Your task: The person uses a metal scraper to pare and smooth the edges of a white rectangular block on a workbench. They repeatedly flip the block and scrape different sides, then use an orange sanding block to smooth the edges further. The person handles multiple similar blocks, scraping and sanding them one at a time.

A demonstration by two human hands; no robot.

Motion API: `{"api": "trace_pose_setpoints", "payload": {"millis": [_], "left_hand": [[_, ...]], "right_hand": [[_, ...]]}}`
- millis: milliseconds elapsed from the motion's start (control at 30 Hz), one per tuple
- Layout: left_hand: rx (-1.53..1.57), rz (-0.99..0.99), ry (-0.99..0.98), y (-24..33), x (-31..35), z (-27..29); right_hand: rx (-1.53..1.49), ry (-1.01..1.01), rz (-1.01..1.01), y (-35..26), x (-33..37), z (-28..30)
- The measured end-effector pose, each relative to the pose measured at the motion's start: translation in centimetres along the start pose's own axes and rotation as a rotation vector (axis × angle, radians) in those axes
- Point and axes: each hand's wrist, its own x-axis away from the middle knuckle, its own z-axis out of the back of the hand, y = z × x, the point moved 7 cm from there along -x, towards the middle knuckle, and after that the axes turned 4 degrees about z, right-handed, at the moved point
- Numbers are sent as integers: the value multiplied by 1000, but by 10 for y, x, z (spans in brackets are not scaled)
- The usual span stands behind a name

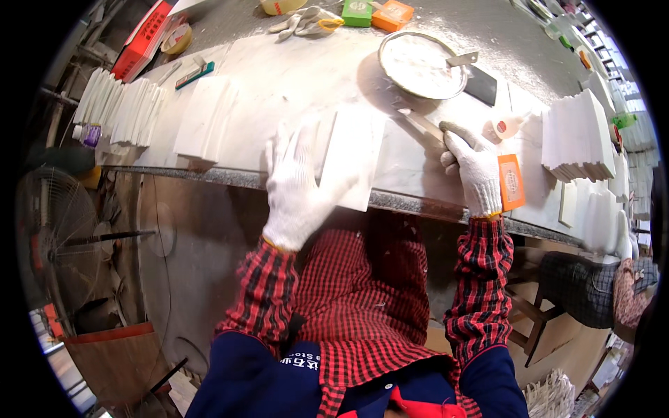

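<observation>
Both of my hands wear white knit gloves. My left hand [296, 188] is open, fingers spread flat on the bench, its thumb reaching over a white slab [357, 150] that juts slightly past the front edge. To the right of the slab, my right hand [472, 164] is closed around a thin, flat scraper-like tool [422, 124], whose tip has a whitish smear and points toward the slab. Beyond it stands a round bowl [385, 68] of white paste or powder, with a metal scraper [463, 60] resting across its rim. An orange box [511, 182] lies against my right wrist.
Stacks of white slabs stand at left [203, 118] and right [578, 136] on the stone bench [279, 76]. Farther back are loose gloves [306, 22] and a green box [357, 12]. A fan [59, 233] stands lower left; another person's sleeve [631, 292] shows at right.
</observation>
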Motion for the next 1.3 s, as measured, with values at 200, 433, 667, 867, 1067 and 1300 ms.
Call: {"api": "trace_pose_setpoints", "payload": {"millis": [200, 433, 667, 867, 1067, 1300], "left_hand": [[44, 167, -25, 13, 42, -21], [91, 161, -16, 14, 45, -32], [181, 171, -6, 14, 42, -33], [185, 163, -47, 16, 38, -27], [139, 146, -35, 11, 41, -32], [179, 142, -13, 14, 41, -33]], "right_hand": [[-13, -1, 1, -8, 22, -18], [76, -48, 61, -21, 32, -50], [433, 24, 582, -37, 38, -69], [643, 79, 864, -48, 55, -74], [717, -79, 605, -45, 56, -70], [755, -84, 594, -53, 53, -68]]}}
